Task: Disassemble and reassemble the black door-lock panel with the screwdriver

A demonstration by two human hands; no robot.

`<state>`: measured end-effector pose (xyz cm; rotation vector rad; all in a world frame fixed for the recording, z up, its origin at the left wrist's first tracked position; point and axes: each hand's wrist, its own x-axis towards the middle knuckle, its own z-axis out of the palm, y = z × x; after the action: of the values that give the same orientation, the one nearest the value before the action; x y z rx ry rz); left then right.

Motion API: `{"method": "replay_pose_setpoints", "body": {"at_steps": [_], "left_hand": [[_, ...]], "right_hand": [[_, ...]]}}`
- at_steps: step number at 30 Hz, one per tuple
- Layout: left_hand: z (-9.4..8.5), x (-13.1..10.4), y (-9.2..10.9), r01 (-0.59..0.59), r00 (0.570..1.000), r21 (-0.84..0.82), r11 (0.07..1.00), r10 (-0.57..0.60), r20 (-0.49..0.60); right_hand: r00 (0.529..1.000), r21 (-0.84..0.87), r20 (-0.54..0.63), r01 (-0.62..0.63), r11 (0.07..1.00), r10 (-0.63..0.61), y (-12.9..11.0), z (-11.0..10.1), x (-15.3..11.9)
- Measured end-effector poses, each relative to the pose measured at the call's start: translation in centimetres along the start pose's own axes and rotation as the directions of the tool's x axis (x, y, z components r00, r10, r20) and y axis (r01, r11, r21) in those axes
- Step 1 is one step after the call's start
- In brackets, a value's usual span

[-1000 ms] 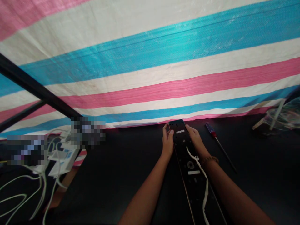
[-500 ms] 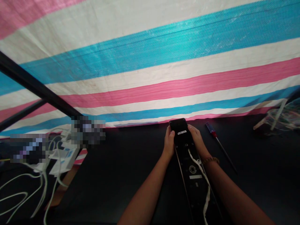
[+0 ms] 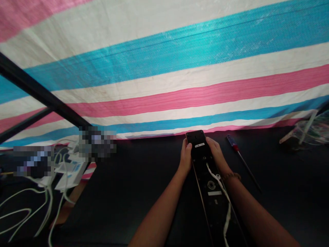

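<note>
A long black panel lies lengthwise on the black table, its far end near the table's back edge. Round labels, white stickers and small screws show on its upper face. A whitish cable comes out of its middle and runs down toward me. My left hand grips the left edge near the far end, thumb on the rim. On the opposite edge, my right hand is wrapped round the side, with its fingertips partly hidden. A screwdriver with a blue and red handle rests to the right.
Clear plastic bags with wires sit at the back right. White cables and a white box are at the left, near blurred-out items. A black metal bar slants across the upper left, before a striped sheet.
</note>
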<state>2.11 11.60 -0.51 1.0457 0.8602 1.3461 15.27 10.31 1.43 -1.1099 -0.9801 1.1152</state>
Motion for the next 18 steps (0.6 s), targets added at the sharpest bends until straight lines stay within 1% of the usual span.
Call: {"method": "replay_pose_setpoints", "body": {"at_steps": [5, 11, 18], "left_hand": [[-0.11, -0.02, 0.03, -0.03, 0.999, 0.036, 0.999, 0.029, 0.026], [0.05, 0.0, 0.27, -0.017, 1.0, 0.013, 1.0, 0.017, 0.015], [0.13, 0.01, 0.3, -0.013, 1.0, 0.007, 1.0, 0.012, 0.005]], "right_hand": [[1.0, -0.003, -0.003, -0.003, 1.0, 0.003, -0.27, 0.07, -0.12], [1.0, 0.009, -0.002, 0.014, 1.0, -0.014, -0.22, 0.06, -0.06], [1.0, -0.018, 0.0, 0.012, 1.0, -0.012, -0.11, -0.02, -0.02]]}}
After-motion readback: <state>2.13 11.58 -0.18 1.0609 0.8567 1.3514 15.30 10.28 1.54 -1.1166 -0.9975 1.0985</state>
